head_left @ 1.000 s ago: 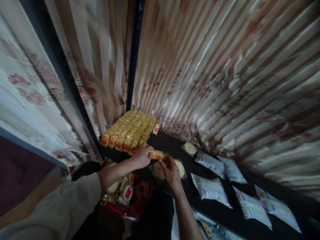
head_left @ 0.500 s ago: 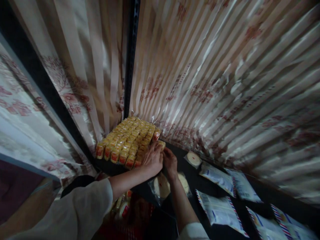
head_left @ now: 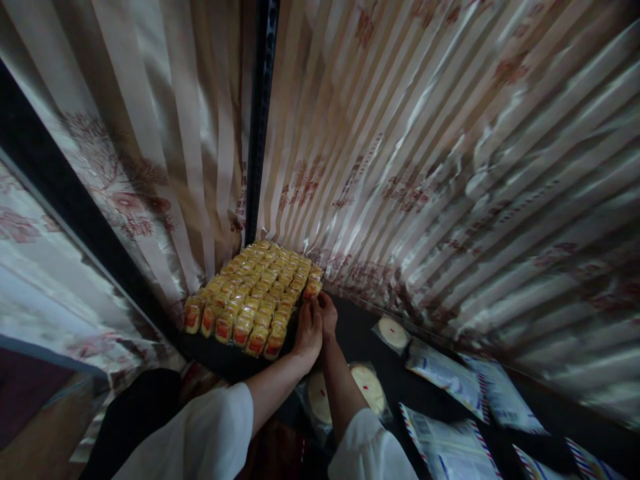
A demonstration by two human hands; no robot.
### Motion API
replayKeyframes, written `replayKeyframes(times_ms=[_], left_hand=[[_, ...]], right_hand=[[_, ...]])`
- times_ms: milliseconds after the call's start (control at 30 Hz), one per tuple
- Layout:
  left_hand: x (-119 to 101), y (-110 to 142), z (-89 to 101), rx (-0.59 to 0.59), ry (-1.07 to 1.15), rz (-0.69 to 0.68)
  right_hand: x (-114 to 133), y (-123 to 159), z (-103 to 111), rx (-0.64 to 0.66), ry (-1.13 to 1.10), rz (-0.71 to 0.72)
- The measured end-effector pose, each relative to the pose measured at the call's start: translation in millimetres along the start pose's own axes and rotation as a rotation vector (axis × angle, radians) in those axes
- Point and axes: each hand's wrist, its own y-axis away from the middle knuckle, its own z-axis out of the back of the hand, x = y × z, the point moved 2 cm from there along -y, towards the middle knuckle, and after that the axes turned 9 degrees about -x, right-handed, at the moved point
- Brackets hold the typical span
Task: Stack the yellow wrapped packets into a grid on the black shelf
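Note:
A block of small yellow wrapped cakes (head_left: 250,293), with red on their end faces, stands in tight rows on a dark shelf. At its right side, a short added row ends in a wrapped cake (head_left: 313,289) near my fingertips. My left hand (head_left: 309,333) is closed, its fingers bent against the near end of that cake. Pressed close beside it, my right hand (head_left: 327,315) is closed too, with its fingertips at the same cake. The hands partly hide what lies between the fingers.
Round pale flat cakes in clear wrap (head_left: 369,389) lie by my right forearm, another round one (head_left: 393,333) farther back. White-blue packets with striped edges (head_left: 447,377) lie to the right. Creased printed sheeting (head_left: 400,167) and a dark upright post (head_left: 261,120) enclose the shelf.
Both hands have moved slightly left and drawn together. The cake they held apart from the block now sits in line at its right side. The view has shifted a little.

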Motion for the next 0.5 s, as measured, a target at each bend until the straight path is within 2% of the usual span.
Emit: replayKeyframes(times_ms=[200,400,500], left_hand=[[2,-12,-5.4,-0.060,-0.012,0.072],[8,-9,-2.8,-0.061,0.061,0.075],[11,-11,-1.1,-0.057,0.088,0.099]], right_hand=[[3,0,-1,0.036,-0.053,0.080],[8,-4,1,-0.040,0.032,0.136],[8,-5,-2,-0.031,0.030,0.133]])
